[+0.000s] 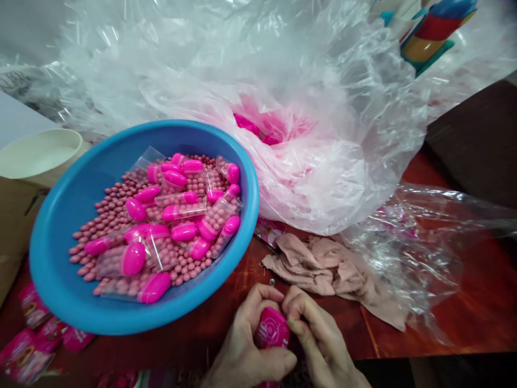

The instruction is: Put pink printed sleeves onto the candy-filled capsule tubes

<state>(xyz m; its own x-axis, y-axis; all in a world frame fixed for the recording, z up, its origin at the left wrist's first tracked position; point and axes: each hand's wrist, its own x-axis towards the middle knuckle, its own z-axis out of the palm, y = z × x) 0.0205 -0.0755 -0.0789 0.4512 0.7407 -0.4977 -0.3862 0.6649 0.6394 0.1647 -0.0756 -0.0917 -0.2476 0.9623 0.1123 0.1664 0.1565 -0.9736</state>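
Low in the view, at the table's front edge, my left hand point(251, 345) is wrapped round a small pink printed pack point(273, 328). My right hand point(317, 337) is closed at the pack's right edge, its thumb and fingers pinched together there. The fingers cover much of the pack, so its full shape is hidden. Up and to the left stands a large blue basin point(50, 242) of loose pink balls point(117, 207). On the balls lie several clear plastic containers with bright pink caps point(133, 258), many filled with the same balls.
A crumpled brown cloth point(323, 264) lies just beyond my hands. Behind it is a translucent plastic bag point(315, 183) with pink pieces inside. Clear film point(420, 253) spreads right. Printed pink packs point(30, 345) lie at lower left, below a pale bowl point(44, 153).
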